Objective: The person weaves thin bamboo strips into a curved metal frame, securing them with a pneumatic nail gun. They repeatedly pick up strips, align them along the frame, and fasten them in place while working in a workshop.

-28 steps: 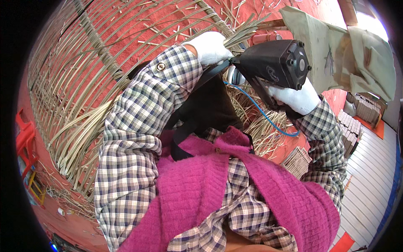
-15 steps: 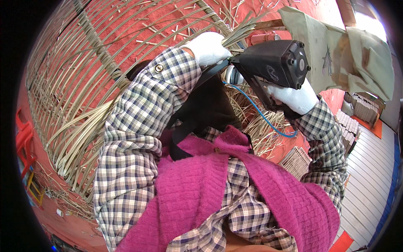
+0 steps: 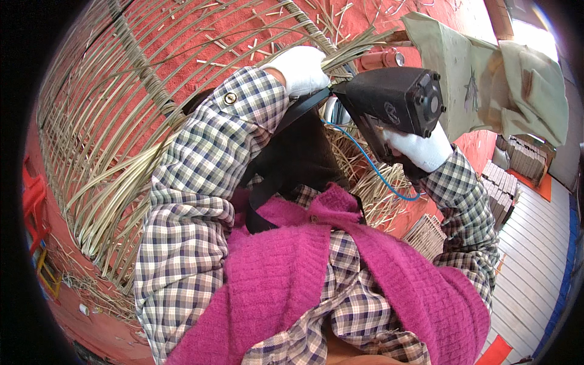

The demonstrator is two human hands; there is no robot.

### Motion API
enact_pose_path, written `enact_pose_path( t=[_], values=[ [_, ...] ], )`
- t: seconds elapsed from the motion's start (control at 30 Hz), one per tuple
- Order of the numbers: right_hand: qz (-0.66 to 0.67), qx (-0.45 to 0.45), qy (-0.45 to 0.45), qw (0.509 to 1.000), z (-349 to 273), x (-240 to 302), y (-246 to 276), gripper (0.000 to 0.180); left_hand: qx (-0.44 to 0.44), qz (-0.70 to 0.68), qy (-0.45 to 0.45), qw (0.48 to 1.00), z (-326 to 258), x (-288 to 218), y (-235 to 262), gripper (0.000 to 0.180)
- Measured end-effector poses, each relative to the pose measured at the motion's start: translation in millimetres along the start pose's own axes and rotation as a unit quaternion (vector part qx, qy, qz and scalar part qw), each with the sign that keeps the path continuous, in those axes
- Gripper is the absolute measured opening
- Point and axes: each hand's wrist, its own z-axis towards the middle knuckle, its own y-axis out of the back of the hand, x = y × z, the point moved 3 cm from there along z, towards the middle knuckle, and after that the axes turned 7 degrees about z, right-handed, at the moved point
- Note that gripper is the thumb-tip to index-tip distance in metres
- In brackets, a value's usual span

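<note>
A red floor [image 3: 201,55] strewn with cane offcuts carried a large woven cane frame [image 3: 103,140] across its left side; stacked woven panels [image 3: 505,182] lay toward the right edge. The left hand [image 3: 302,68], in a white glove, was closed around a bundle of cane strands [image 3: 356,50] at the frame's upper edge. The right hand [image 3: 420,149], also gloved, was wrapped around the grip of a black pneumatic stapler [image 3: 395,100] fed by a blue air hose [image 3: 365,161]. The stapler's body sat just beside the bundle, to the right of the left hand's fingers. The step in hand appeared to be fastening the gathered strands; the next move would call for the tool's nose pressed squarely onto them while the left hand held them tight.
</note>
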Motion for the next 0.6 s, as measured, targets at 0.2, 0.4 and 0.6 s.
enact_pose_path(
  t=[0.2,0.4,0.6],
  values=[
    [-0.045,0.010,-0.036,0.998,6.9,7.5,-5.0,0.024,0.041,-0.054,0.001,0.998,-3.9,6.4,-5.9,0.032],
    [-0.132,-0.002,0.107,0.985,11.2,14.5,-7.7,0.030,0.026,-0.024,-0.007,0.999,-6.2,1.1,3.2,0.034],
    [0.050,-0.061,-0.072,0.994,-4.4,-26.7,18.2,0.040,-0.020,-0.065,-0.010,0.998,-3.8,4.6,4.6,0.038]
  ],
)
